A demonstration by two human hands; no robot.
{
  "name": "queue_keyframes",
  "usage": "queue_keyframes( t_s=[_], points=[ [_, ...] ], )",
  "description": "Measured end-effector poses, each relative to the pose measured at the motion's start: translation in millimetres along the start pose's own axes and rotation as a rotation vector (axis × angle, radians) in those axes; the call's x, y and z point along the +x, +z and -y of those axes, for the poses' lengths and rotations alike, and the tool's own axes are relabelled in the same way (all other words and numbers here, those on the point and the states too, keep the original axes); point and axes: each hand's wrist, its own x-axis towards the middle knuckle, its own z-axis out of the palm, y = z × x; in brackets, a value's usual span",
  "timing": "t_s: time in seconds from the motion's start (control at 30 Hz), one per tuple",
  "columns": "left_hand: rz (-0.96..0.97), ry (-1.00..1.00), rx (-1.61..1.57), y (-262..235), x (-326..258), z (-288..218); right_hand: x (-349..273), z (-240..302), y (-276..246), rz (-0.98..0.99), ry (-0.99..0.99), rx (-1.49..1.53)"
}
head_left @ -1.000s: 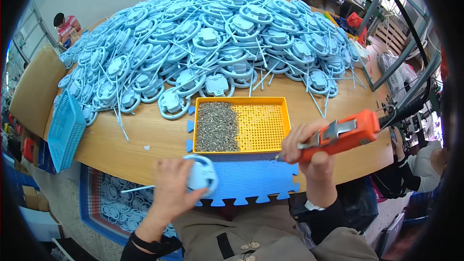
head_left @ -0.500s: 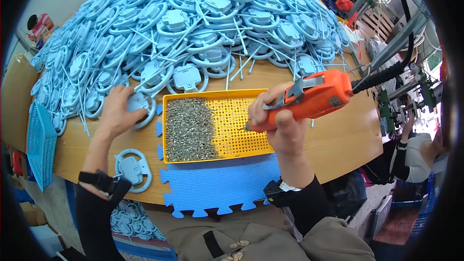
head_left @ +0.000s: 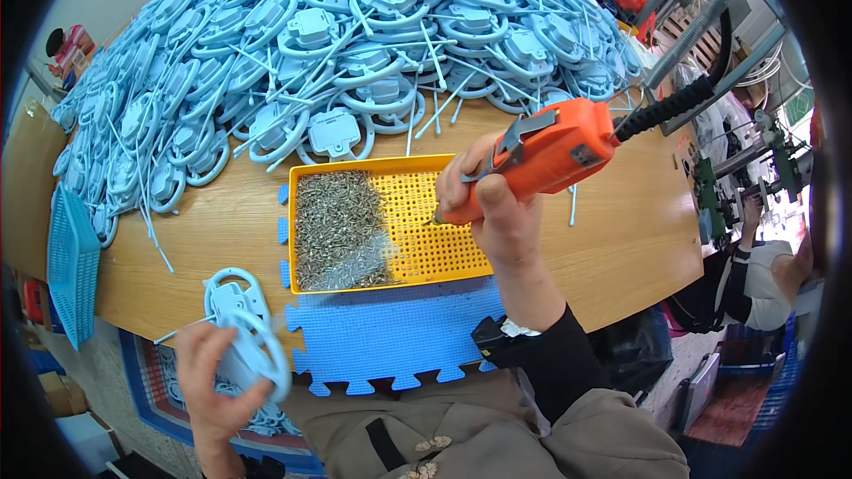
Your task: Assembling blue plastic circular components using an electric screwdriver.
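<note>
In the head view, the left hand (head_left: 213, 381) has its grip closed on a light-blue ring-shaped plastic part (head_left: 277, 364), fingers on one side and thumb on the other, at the table's near edge; the part is blurred. Just beyond it, a second ring-shaped part (head_left: 232, 288) lies on the wooden table (head_left: 621, 239), partly covered by the held one; whether the two touch, I cannot tell. The right hand (head_left: 506, 226) has its grip wrapped around an orange electric screwdriver (head_left: 564, 146), thumb along the near side, with a black cable (head_left: 666, 111) running from its rear to the upper right. The driver's tip points down and leftward over the bare, perforated right half of a yellow tray (head_left: 444, 253); contact there cannot be made out. Small metal screws (head_left: 333, 222) fill the tray's left half. A blue foam mat (head_left: 390, 328) extends in front of the tray, and behind it rises a large pile of similar light-blue parts (head_left: 355, 62). A light-blue plastic basket (head_left: 75, 266) leans at the table's left end.
</note>
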Motion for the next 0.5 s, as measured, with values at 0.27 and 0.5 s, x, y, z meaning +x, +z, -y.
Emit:
queue_keyframes(
  t_s=[0.27, 0.5],
  points=[
    [0.364, 0.355, -0.036, 25.3, -2.6, -29.5, 2.1, -0.1, 4.4, -0.030, 0.007, 0.020],
    [0.410, 0.564, -0.117, 85.0, 29.8, -46.6, 0.3, 9.3, 10.2, -0.053, -0.003, -0.037]
  ],
)
